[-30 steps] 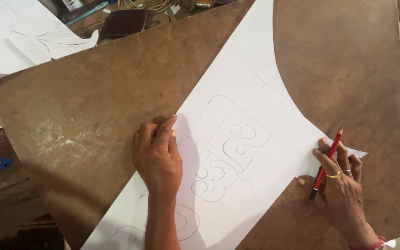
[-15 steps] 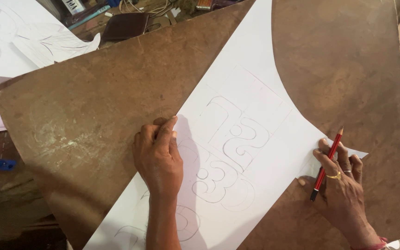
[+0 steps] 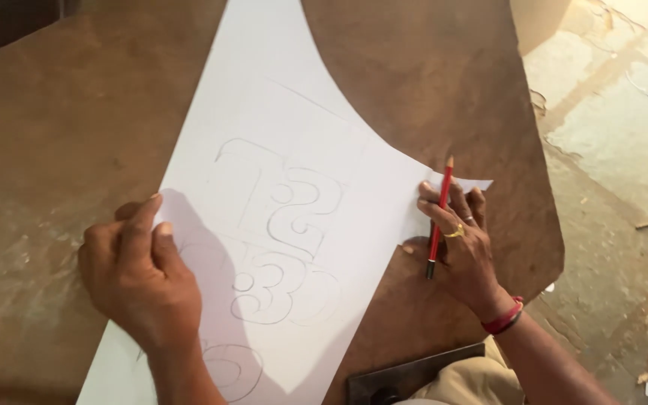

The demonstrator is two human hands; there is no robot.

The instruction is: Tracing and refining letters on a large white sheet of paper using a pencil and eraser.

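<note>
I'm pressing my left hand (image 3: 138, 279) flat, fingers together, on the white paper sheet (image 3: 294, 225), while my right hand (image 3: 465, 247) is pinching a red pencil (image 3: 438, 217) against the sheet's right edge. The sheet, carrying pencilled curly outlines (image 3: 283, 225), is lying across the brown wooden board (image 3: 61, 135).

White curved paper sheet (image 3: 286, 150) with grey pencilled curly outlines, red wooden pencil (image 3: 438, 217), mottled brown board (image 3: 61, 127), red thread wristband (image 3: 504, 319), gold finger ring (image 3: 455, 232)

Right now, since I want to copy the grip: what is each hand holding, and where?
Right hand holds a red pencil around its middle, between the fingers. Left hand grips nothing; it presses flat on the paper's edge.
</note>
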